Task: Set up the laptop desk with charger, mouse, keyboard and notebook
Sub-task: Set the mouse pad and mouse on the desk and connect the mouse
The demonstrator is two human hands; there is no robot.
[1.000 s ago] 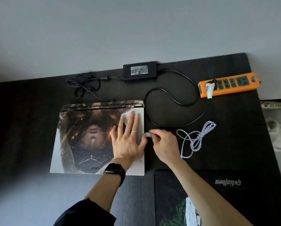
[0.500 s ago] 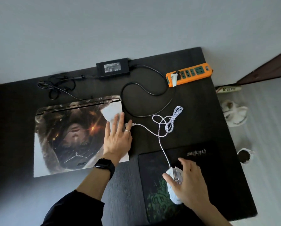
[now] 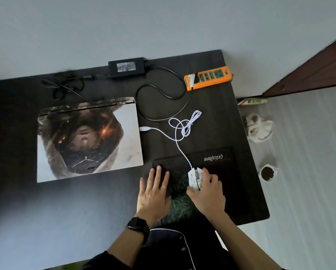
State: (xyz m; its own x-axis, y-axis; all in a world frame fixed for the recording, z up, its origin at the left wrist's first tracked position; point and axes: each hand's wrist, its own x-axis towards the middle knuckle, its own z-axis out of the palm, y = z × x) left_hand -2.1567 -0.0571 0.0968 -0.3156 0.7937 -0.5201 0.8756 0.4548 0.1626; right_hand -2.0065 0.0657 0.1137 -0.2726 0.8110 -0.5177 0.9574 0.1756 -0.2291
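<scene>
A closed laptop (image 3: 89,139) with a printed lid lies on the dark desk (image 3: 212,114). Behind it sits the black charger brick (image 3: 126,67), its thick cable looping to the orange power strip (image 3: 209,77). A white mouse (image 3: 194,178) rests on the black mouse pad (image 3: 217,158); its braided white cable (image 3: 182,129) runs to a USB plug (image 3: 144,129) at the laptop's right edge. My right hand (image 3: 208,191) grips the mouse. My left hand (image 3: 154,193) lies flat with fingers spread on the pad's left edge. No keyboard or notebook is visible.
A thin black cable (image 3: 64,86) is tangled at the desk's back left. To the right, on the floor, lie white slippers (image 3: 259,129), a small pot of soil (image 3: 268,173) and a flat box (image 3: 253,101). The wall runs directly behind the desk.
My left hand left the laptop lid and came down onto the mouse pad. My right hand went from the USB plug to the mouse and holds it on the pad.
</scene>
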